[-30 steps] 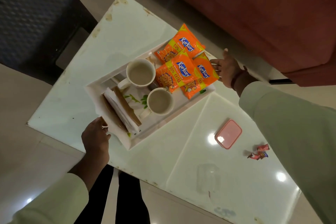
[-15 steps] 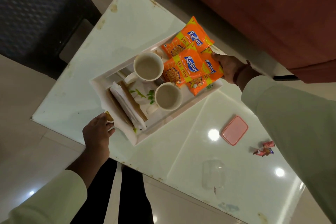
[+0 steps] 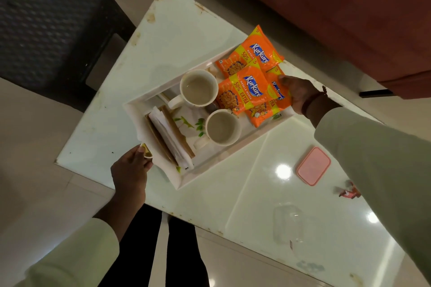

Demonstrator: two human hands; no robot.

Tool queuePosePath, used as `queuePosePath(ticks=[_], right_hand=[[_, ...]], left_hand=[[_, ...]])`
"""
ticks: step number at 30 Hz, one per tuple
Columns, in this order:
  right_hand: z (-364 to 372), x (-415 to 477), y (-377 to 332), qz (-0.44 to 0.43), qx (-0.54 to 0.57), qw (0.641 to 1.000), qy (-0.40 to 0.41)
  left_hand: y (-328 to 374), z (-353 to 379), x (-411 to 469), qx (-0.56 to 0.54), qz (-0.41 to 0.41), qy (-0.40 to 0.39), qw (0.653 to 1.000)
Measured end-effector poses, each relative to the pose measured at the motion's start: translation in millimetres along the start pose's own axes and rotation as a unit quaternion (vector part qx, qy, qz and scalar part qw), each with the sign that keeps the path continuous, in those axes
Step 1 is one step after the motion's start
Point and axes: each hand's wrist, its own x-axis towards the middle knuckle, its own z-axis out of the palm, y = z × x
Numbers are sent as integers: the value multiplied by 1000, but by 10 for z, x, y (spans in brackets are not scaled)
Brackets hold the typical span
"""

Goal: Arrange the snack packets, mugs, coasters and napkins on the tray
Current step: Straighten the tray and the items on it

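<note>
A white rectangular tray (image 3: 211, 164) sits on the pale table. Inside it are two cream mugs, one (image 3: 198, 88) near the far side and one (image 3: 222, 127) nearer me. Three orange snack packets (image 3: 245, 91) overlap at the tray's right end. At its left end, white napkins (image 3: 169, 138) lie stacked with brown coasters (image 3: 178, 131). My left hand (image 3: 130, 171) grips the tray's left rim. My right hand (image 3: 297, 94) holds the tray's right end, its fingers over the edge of a packet.
On the table to the right lie a pink lidded box (image 3: 313, 166) and small red sweet wrappers (image 3: 348, 192). A dark woven chair (image 3: 51, 25) stands at the far left and a red-brown sofa (image 3: 338, 7) behind the table. My legs are at the table's near edge.
My right hand moved in from beside the tray and closed on its right end over the packets. My left hand stayed on the left rim. The view shifted a little.
</note>
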Motion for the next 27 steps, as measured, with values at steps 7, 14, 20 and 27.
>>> queuePosePath(ticks=[7, 14, 20, 27], right_hand=[[-72, -110, 353, -6, 47, 999, 4], [-95, -383, 681, 6, 166, 986, 17], [-66, -637, 883, 10, 229, 972, 49], [-32, -855, 1158, 18, 288, 955, 65]], left_hand=[[332, 5, 241, 75, 56, -30, 995], [744, 89, 636, 144, 115, -84, 979], [1095, 341, 852, 172, 115, -132, 969], [1300, 640, 928, 216, 151, -192, 945]])
